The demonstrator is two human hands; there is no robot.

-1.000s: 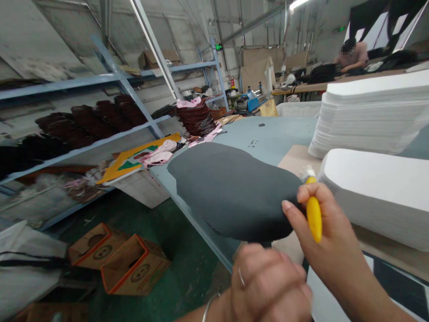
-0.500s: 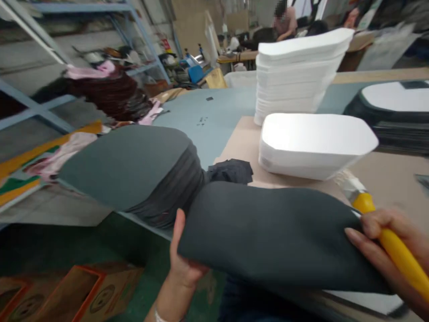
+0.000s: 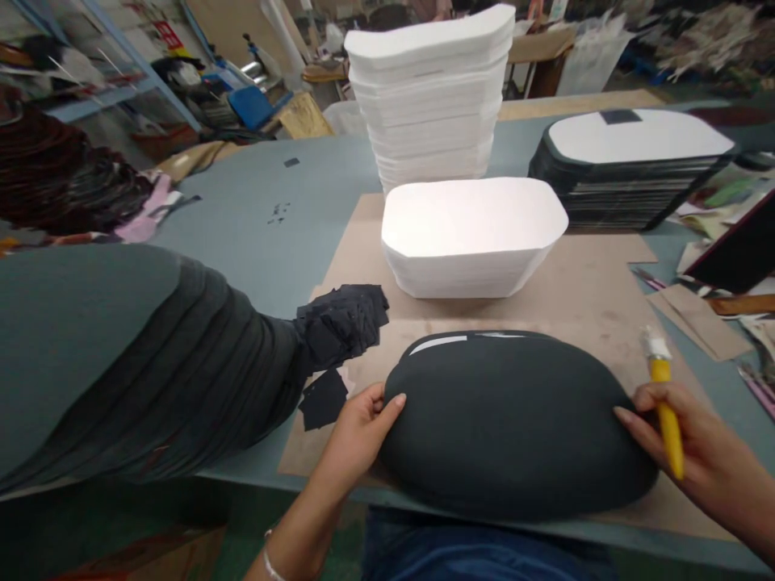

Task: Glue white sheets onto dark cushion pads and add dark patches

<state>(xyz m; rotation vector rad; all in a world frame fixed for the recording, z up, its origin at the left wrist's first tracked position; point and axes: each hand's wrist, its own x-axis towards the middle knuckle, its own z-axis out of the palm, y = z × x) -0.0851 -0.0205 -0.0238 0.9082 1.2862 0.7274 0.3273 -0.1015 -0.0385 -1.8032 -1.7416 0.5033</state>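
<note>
A dark grey oval sheet lies over the front of the brown board, with slivers of white showing under its far edge. My left hand pinches its left end, thumb on top. At the other end my right hand grips the sheet's edge between thumb and fingers. That same hand also holds a yellow-handled brush, bristles pointing away from me. Left of my left hand stands a tall stack of dark grey sheets. Small black fabric pieces are heaped beside that stack.
Beyond the sheet stands a stack of white eight-sided pieces, with a taller white stack behind it. A dark stack topped with white is at the right. Scissors and paper scraps lie along the right side of the table.
The dark sheet has come down from a raised, tilted position onto the board. My left thumb has moved onto its top face. The view has swung to the right.
</note>
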